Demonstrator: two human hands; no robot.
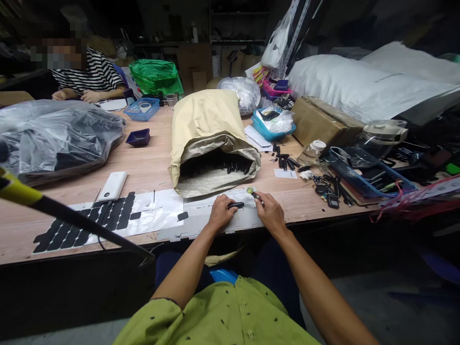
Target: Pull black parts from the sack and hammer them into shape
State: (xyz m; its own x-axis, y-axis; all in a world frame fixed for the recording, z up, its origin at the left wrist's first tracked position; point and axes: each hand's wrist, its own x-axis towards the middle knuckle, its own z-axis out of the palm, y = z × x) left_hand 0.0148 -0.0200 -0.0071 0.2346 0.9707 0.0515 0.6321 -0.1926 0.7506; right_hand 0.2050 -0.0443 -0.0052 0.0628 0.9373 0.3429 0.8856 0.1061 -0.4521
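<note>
Near the table's front edge, my left hand point(220, 212) is closed around a small black elongated plastic piece point(237, 204) that points to the right. My right hand point(269, 212) pinches a small tool with a round yellow-green head point(250, 190) and a dark handle, held just right of the black piece. Both hands are over a pale flat board point(194, 221). Just beyond them lies a large cream woven sack point(206, 117), its mouth turned toward me, with several shiny black pieces inside. A sheet of black rounded stickers point(117, 214) lies to the left.
A white power bank point(112, 186) and a black-yellow pole point(72, 209) are at left, below a plastic-wrapped bundle point(61, 136). Loose black pieces point(285, 161), a jar point(312, 152) and a blue basket point(370, 175) are at right. A person point(88, 76) sits across the table.
</note>
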